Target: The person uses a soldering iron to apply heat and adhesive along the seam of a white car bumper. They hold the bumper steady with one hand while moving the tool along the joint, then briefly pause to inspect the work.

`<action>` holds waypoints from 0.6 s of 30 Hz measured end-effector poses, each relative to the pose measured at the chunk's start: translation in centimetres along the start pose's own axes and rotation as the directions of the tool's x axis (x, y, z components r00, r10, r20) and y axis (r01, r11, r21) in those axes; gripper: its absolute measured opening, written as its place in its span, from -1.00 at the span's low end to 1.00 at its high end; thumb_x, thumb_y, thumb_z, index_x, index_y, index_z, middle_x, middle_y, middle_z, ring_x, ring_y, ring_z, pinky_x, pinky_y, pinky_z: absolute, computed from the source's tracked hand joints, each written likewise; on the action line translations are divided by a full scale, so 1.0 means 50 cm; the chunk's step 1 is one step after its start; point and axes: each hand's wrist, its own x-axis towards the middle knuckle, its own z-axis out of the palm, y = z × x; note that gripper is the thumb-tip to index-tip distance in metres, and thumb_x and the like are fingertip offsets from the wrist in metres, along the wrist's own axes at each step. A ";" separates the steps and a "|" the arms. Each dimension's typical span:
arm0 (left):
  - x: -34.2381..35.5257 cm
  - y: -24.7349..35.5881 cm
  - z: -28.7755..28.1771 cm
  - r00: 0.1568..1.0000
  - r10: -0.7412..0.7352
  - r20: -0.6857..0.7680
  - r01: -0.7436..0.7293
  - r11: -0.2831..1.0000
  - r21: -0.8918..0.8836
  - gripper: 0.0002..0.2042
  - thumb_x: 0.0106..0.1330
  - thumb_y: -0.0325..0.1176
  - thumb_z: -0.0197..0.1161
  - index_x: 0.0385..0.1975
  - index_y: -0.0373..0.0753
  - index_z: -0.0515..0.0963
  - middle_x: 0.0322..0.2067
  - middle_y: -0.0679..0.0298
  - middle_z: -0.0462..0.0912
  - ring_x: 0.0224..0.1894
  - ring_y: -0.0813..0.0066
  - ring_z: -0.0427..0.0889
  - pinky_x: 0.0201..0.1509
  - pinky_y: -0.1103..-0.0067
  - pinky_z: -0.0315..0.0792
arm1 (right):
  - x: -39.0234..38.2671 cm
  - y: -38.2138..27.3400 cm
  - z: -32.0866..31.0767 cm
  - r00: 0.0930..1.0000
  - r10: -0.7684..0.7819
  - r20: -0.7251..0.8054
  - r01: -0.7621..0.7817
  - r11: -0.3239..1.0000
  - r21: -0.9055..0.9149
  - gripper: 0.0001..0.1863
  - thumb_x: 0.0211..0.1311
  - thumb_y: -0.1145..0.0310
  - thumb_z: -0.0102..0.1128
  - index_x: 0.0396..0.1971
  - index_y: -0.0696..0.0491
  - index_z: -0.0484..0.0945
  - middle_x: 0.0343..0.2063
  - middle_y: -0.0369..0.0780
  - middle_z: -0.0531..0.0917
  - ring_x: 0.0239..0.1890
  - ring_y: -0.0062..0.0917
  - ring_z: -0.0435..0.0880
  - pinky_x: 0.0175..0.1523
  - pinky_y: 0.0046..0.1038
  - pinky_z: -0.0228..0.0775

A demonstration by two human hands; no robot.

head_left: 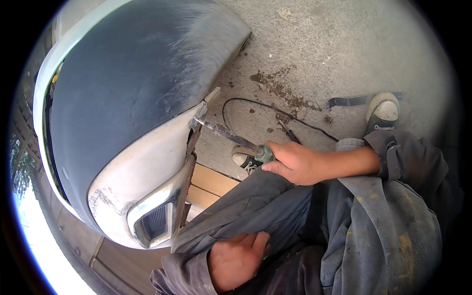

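My right hand (301, 164) is closed around the green handle of a soldering iron (228, 133). Its long, dirty metal shaft points left, and the tip meets the broken edge of a car bumper (142, 167). This bumper is dark grey above and whitish below, with scuffs and a framed, grilled recess (153, 223) at its lower end. Across my thigh lies my left hand (238, 260), its fingers curled and the palm hidden; nothing shows in it.
A black cable (295, 118) loops over the concrete floor (314, 59), near scattered dirt crumbs (280, 88). A dark flat strip (354, 101) lies by my shoe (383, 110). Beneath the bumper is a light wooden board (211, 182).
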 end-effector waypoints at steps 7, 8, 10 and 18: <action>-0.012 -0.008 0.020 0.999 -0.003 -0.033 0.003 1.000 0.003 -0.81 0.19 -0.31 0.30 -0.31 -0.24 0.48 -0.62 0.19 0.52 -0.58 0.26 0.58 -0.56 0.42 0.44 | 0.002 0.006 0.008 1.000 0.000 0.008 0.000 1.000 -0.023 -0.53 0.40 0.19 0.03 -0.01 0.33 0.29 -0.49 0.16 0.56 -0.31 0.12 0.56 -0.22 -0.09 0.39; -0.012 -0.008 0.020 0.999 -0.002 -0.032 0.002 1.000 0.005 -0.81 0.19 -0.31 0.30 -0.31 -0.24 0.48 -0.62 0.19 0.52 -0.58 0.26 0.58 -0.56 0.42 0.44 | 0.002 0.006 0.008 1.000 0.008 0.009 -0.008 1.000 -0.022 -0.54 0.40 0.18 0.03 -0.01 0.33 0.29 -0.49 0.15 0.56 -0.31 0.12 0.56 -0.23 -0.09 0.38; -0.012 -0.009 0.021 1.000 -0.001 -0.031 0.002 1.000 0.008 -0.81 0.19 -0.31 0.30 -0.31 -0.24 0.48 -0.62 0.20 0.52 -0.57 0.26 0.58 -0.56 0.42 0.44 | 0.001 0.009 0.008 1.000 0.024 0.010 -0.024 1.000 -0.021 -0.54 0.40 0.18 0.02 -0.01 0.33 0.29 -0.49 0.15 0.57 -0.32 0.12 0.56 -0.23 -0.09 0.38; -0.003 -0.001 0.005 1.000 0.000 0.005 0.000 1.000 0.002 -0.81 0.19 -0.31 0.29 -0.31 -0.24 0.48 -0.62 0.20 0.52 -0.56 0.28 0.58 -0.56 0.43 0.44 | 0.001 0.012 0.005 1.000 -0.022 -0.011 0.022 1.000 0.016 -0.60 0.40 0.20 0.03 -0.10 0.30 0.32 -0.50 0.13 0.57 -0.35 0.11 0.56 -0.26 -0.10 0.37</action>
